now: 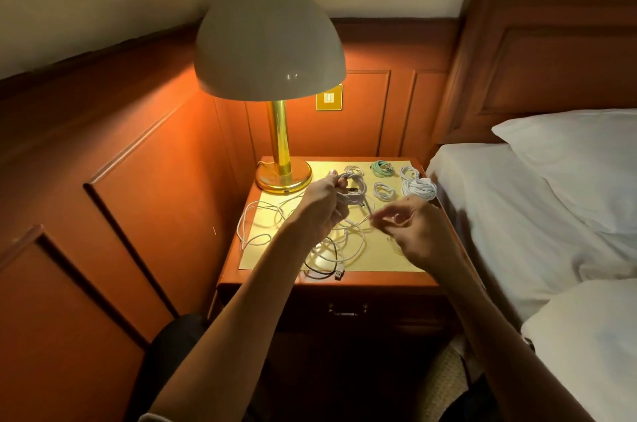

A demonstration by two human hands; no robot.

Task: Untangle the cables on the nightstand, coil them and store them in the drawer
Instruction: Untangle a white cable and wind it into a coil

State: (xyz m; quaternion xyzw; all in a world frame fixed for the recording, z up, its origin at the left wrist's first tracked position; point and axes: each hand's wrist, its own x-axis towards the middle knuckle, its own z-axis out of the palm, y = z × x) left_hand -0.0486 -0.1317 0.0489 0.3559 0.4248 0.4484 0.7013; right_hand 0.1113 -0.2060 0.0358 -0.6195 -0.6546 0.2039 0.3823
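A thin, smooth white cable (355, 187) is gathered into loops in the left hand (324, 204), which grips it raised over the counter (379, 259) centre. The right hand (417, 232), fingers curled, pinches its trailing strand. Loose white cables (262, 218) sprawl tangled across the counter's left and front. At the rear right edge lie finished coils: a teal coil (382, 168) and a thick braided bundle (418, 188). A brass lamp (282, 176) fills the rear left corner. The drawer (348, 311) below is closed.
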